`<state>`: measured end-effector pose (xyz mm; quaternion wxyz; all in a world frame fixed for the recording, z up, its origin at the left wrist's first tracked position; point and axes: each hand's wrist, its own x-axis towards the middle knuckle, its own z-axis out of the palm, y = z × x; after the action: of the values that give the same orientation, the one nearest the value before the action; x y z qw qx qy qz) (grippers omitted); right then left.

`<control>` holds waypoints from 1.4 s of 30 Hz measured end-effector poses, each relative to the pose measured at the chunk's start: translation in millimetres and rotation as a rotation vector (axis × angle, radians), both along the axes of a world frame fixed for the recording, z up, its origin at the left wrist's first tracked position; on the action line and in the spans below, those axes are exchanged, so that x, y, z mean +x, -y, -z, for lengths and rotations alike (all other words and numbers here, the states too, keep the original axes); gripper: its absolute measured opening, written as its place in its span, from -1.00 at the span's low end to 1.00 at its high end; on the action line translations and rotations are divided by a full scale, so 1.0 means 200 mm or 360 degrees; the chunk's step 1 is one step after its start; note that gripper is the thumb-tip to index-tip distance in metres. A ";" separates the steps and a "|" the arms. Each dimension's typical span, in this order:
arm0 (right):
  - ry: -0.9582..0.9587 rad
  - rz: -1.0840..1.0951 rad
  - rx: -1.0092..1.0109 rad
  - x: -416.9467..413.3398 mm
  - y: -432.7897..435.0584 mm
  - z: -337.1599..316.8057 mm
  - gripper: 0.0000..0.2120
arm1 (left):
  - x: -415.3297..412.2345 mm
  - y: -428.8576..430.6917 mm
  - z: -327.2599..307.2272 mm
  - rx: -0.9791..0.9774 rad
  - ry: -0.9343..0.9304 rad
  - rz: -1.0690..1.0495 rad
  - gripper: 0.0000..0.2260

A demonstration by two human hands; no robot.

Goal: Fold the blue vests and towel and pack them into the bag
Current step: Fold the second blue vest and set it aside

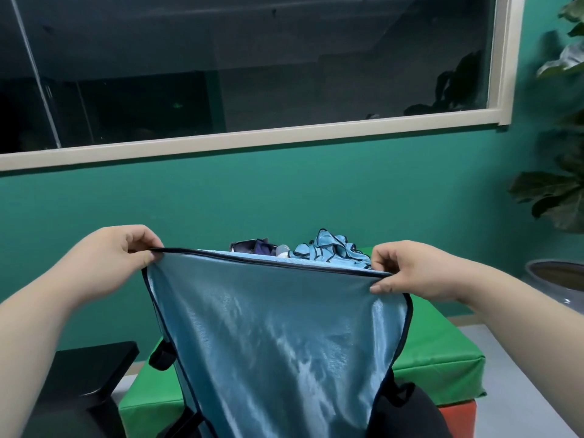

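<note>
Up front, at chest height, one blue vest [278, 339] is held stretched out by its dark-trimmed top edge. Left hand [110, 263] is pinched on the left corner, right hand [407, 273] pinched on the right corner; fingers [379, 287] of both are clenched on the hem, thumb against forefinger. Cloth hangs flat and shiny below, no fold put in it yet as far as can be seen.

Progress, as judged: early. This vest is spread for folding, not folded. A second blue vest [331, 251] is seen crumpled in a heap behind the held edge, untouched. Some dark items [256, 246] lie beside that heap; what they are cannot be told, and the towel cannot be identified with certainty. A black bag [407, 409] with straps is partly hidden under the hanging vest, low and to the right; whether it is open or holds anything cannot be told. Left to do, by estimate: fold this vest, fold the heap, fold the towel, pack all.

Surface: a green padded block [442, 358] with an orange-red side serves as the work surface, set on a grey floor. A black piece of furniture [88, 377] stands to the left of it.

Room: teal-green wall [284, 197], wide window [252, 64] with cream frame, dark behind the glass. A large-leaved plant [559, 191] in a grey pot is placed at the right.
</note>
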<state>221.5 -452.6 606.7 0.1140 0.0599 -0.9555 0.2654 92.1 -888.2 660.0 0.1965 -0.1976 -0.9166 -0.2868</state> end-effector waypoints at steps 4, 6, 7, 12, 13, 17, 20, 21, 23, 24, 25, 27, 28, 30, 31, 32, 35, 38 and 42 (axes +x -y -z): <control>0.0041 -0.0100 -0.0224 0.02 -0.02 -0.01 -0.78 | -0.04 0.04 0.00 0.0066 -0.0002 -0.0056 -0.71; 0.0049 -0.0091 -0.0269 0.03 -0.02 -0.02 -0.82 | -0.05 0.07 0.00 0.0068 0.0004 -0.0078 -0.72; 0.0055 -0.0069 -0.0251 0.03 -0.02 -0.03 -0.84 | -0.05 0.08 0.00 0.0071 0.0006 -0.0078 -0.73; 0.0018 0.0135 -0.0017 0.03 -0.04 -0.05 -0.93 | -0.05 0.09 0.01 0.0097 0.0008 -0.0076 -0.75; -0.0003 0.0157 -0.0013 0.03 -0.04 -0.06 -0.94 | -0.05 0.09 0.01 0.0096 0.0010 -0.0084 -0.75; -0.0066 0.0224 -0.0009 0.02 -0.07 -0.10 -0.96 | -0.06 0.07 0.00 0.0153 0.0013 -0.0087 -0.76; -0.0055 0.0269 0.0061 0.00 -0.08 -0.14 -0.89 | -0.06 0.04 -0.01 0.0159 0.0018 -0.0126 -0.82; -0.0059 0.0285 0.0088 -0.01 -0.08 -0.15 -0.87 | -0.05 0.03 -0.01 0.0148 0.0016 -0.0142 -0.83; -0.0096 0.0326 0.0141 -0.02 -0.09 -0.18 -0.85 | -0.05 0.02 -0.02 0.0140 0.0016 -0.0155 -0.87; -0.0120 0.0343 0.0155 -0.02 -0.09 -0.19 -0.86 | -0.04 0.02 -0.02 0.0139 0.0023 -0.0153 -0.88; -0.0135 0.0353 0.0154 -0.02 -0.09 -0.20 -0.87 | -0.03 0.02 -0.02 0.0141 0.0037 -0.0147 -0.89; -0.0138 0.0359 0.0138 -0.01 -0.10 -0.22 -0.87 | -0.03 0.03 -0.02 0.0135 0.0068 -0.0133 -0.90; -0.0131 0.0363 0.0150 0.00 -0.10 -0.23 -0.87 | -0.03 0.03 -0.02 0.0131 0.0082 -0.0127 -0.91; -0.0104 0.0356 0.0218 0.00 -0.10 -0.25 -0.87 | -0.02 0.04 -0.03 0.0115 0.0104 -0.0110 -0.91; -0.0088 0.0348 0.0250 0.00 -0.10 -0.26 -0.87 | -0.02 0.04 -0.03 0.0107 0.0111 -0.0104 -0.91; -0.0073 0.0347 0.0276 -0.01 -0.10 -0.28 -0.87 | -0.03 0.05 -0.04 0.0104 0.0114 -0.0105 -0.91; -0.0069 0.0359 0.0345 -0.03 -0.09 -0.31 -0.85 | -0.04 0.05 -0.04 0.0108 0.0134 -0.0109 -0.89; -0.0091 0.0407 0.0341 -0.05 -0.08 -0.35 -0.84 | -0.07 0.04 -0.04 0.0157 0.0186 -0.0047 -0.90; -0.0143 0.0556 0.0410 -0.08 -0.06 -0.37 -0.83 | -0.11 0.02 -0.04 0.0292 0.0351 0.0002 -0.92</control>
<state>205.1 -439.6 681.2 0.1921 -0.0806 -0.9713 0.1144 70.7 -892.0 667.7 0.1117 -0.1466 -0.9024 -0.3895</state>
